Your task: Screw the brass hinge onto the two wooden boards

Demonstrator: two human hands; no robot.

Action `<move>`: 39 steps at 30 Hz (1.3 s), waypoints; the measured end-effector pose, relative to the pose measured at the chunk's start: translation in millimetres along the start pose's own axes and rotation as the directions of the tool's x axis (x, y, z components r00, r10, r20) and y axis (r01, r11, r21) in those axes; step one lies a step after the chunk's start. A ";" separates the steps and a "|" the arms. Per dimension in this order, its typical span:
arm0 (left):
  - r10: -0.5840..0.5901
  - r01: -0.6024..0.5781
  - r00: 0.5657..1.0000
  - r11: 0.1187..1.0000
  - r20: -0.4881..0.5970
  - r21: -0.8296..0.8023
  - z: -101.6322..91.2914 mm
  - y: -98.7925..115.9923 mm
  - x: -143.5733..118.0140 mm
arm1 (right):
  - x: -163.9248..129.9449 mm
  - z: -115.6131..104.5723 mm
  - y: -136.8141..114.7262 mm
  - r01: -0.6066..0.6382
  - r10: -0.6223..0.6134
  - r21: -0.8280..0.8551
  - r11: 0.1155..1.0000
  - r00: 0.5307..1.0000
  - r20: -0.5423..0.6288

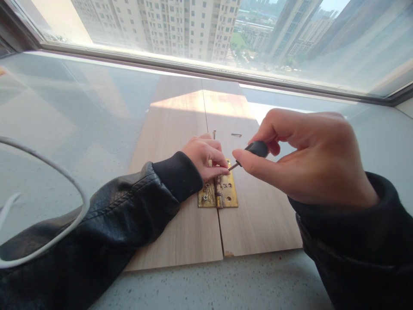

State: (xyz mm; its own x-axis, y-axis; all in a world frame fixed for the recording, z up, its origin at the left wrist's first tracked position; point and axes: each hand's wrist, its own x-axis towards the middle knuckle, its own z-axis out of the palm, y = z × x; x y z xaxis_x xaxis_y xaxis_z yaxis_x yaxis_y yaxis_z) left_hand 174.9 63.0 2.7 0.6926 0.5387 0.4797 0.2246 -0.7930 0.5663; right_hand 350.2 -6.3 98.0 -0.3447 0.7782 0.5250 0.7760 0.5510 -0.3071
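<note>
Right hand (309, 159) holds a screwdriver (251, 153) at the brass hinge (222, 193); left hand (206, 157) steadies it.

Two boards (180, 172) lay side by side on the bench (258, 284); a hinge (219, 193) sat across their seam at centre. Loose screws (236, 135) lay at 12 o'clock from the hinge. A cable (64, 176) curved at 9 o'clock; window (206, 30) behind.

Tarnished brass hinge (218, 194), matt wood-grain boards (258, 215)

A thin white cable (64, 174) curves over the speckled grey stone surface (97, 116) at left. Beyond the window's grey metal frame (206, 71) rise tall pale apartment towers (180, 26).
</note>
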 end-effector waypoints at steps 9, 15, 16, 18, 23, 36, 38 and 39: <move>0.002 -0.002 1.000 1.000 0.000 -0.005 0.3 0.3 0.2 | -0.2 -4.5 4.8 -0.003 -0.008 0.074 0.997 0.989 0.150; 0.036 -0.036 0.999 0.999 -0.026 -0.005 0.9 0.6 -0.1 | 5.1 -19.0 4.7 0.066 -0.105 0.141 0.988 0.952 0.286; 0.041 -0.041 0.999 0.999 -0.031 0.005 0.4 0.7 -0.1 | 5.5 -19.1 5.5 0.067 -0.100 0.128 0.990 0.956 0.277; 0.046 -0.046 0.999 0.999 -0.019 0.017 -0.6 0.9 0.1 | 5.5 -17.2 6.7 0.033 -0.061 0.114 0.993 0.965 0.257; 0.063 -0.063 0.998 0.998 -0.025 -0.007 -0.5 -0.4 0.0 | 3.2 -9.2 4.7 -0.068 0.044 0.117 0.991 0.980 0.195; 0.072 -0.072 0.997 0.997 -0.016 0.008 0.5 -2.7 0.1 | 3.6 0.2 3.5 -0.031 0.001 0.140 0.990 0.977 0.214; 0.067 -0.067 0.998 0.998 -0.008 0.015 1.0 -2.7 0.0 | 5.2 -4.6 1.7 -0.032 -0.016 0.178 0.984 0.964 0.264; 0.068 -0.068 0.998 0.998 -0.005 0.016 1.7 -2.8 -0.2 | 5.6 -7.0 0.9 -0.035 -0.019 0.187 0.982 0.960 0.280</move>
State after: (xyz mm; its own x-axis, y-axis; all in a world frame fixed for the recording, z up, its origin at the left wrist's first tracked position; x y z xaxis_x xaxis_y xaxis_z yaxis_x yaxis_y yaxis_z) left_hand 175.3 64.7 -0.2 0.7027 0.4851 0.5204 0.1882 -0.8322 0.5216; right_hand 352.6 -3.5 106.2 -0.4939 0.8206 0.2874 0.6749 0.5703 -0.4683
